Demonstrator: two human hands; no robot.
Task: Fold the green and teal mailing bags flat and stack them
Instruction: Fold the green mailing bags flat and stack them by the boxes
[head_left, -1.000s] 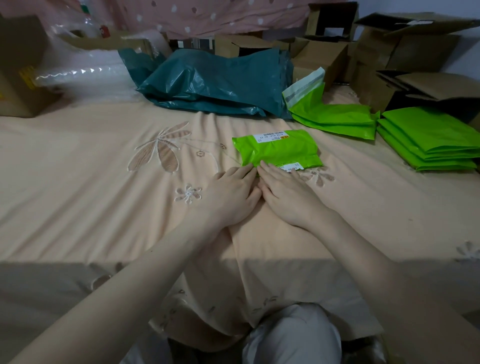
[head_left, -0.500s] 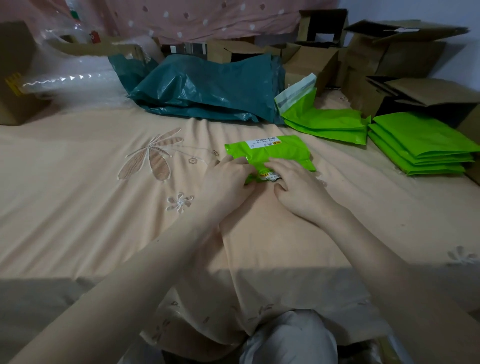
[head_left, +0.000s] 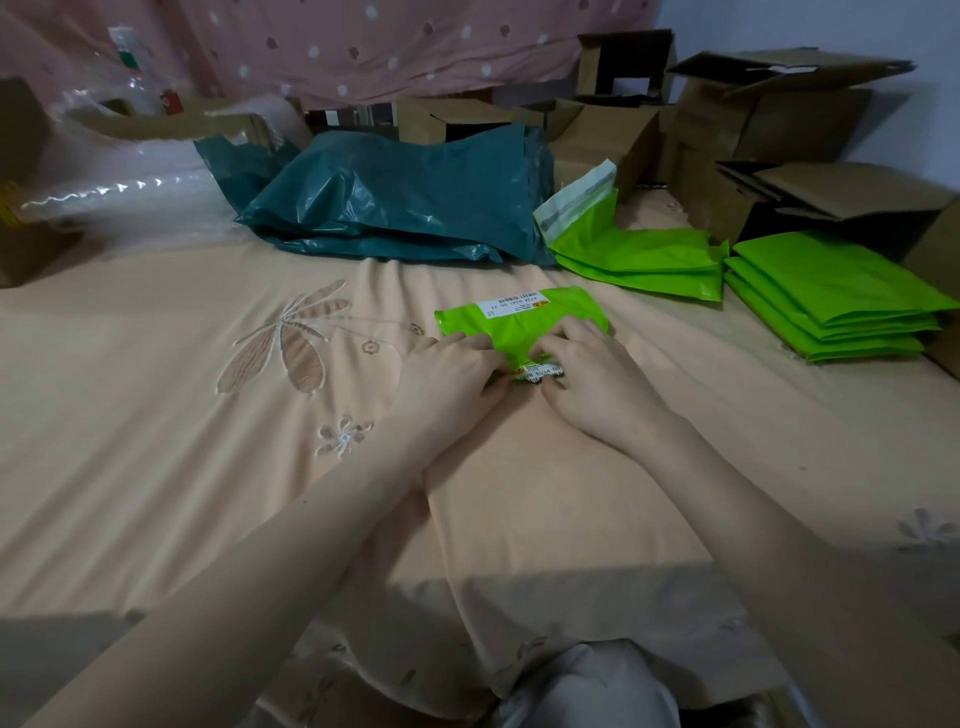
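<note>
A small folded green mailing bag (head_left: 511, 322) with white labels lies on the peach bedsheet (head_left: 208, 441) in the middle. My left hand (head_left: 449, 371) pinches its near left edge. My right hand (head_left: 592, 374) grips its near right edge, fingers curled over the bag. A heap of teal mailing bags (head_left: 395, 202) lies behind. To the right lie a few green bags (head_left: 639, 260), one with its white flap up, and a neat stack of folded green bags (head_left: 831, 296).
Open cardboard boxes (head_left: 769, 130) crowd the back right. Clear bubble wrap (head_left: 119, 192) and another box (head_left: 26, 182) sit at the back left. A pink dotted cloth (head_left: 363, 41) hangs behind. My knee (head_left: 592, 686) shows at the bottom.
Both hands moved forward from the sheet onto the green bag's near edge and took hold of it, lifting and folding that edge.
</note>
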